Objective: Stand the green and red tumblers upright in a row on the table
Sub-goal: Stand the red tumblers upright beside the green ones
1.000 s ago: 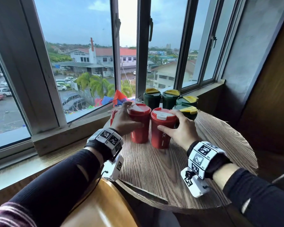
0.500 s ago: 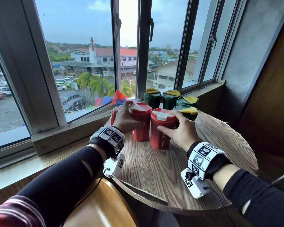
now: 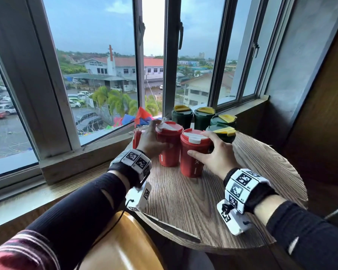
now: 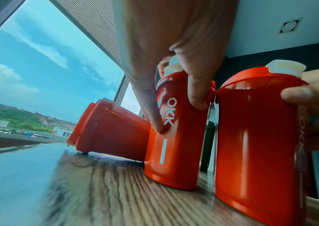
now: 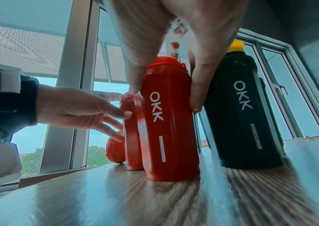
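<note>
Two red tumblers with white lids stand upright side by side on the round wooden table (image 3: 203, 207). My left hand (image 3: 150, 141) grips the left red tumbler (image 3: 169, 147) (image 4: 170, 137) around its upper body. My right hand (image 3: 215, 152) grips the right red tumbler (image 3: 193, 156) (image 5: 166, 122). A third red tumbler (image 4: 108, 131) (image 3: 137, 136) lies on its side behind my left hand, mostly hidden in the head view. Several green tumblers with yellow lids (image 3: 203, 117) stand upright behind, the nearest green tumbler (image 5: 245, 113) right beside my right hand.
The window sill (image 3: 86, 152) and window frames (image 3: 170, 55) run close behind the table. A yellow chair back (image 3: 121, 246) sits below my left arm. Bare wood lies between the tumblers and the table's near edge. A dark wall (image 3: 320, 94) closes the right side.
Both hands have stayed on their red tumblers. The left tumbler has slid slightly back and right, closer to the other one.
</note>
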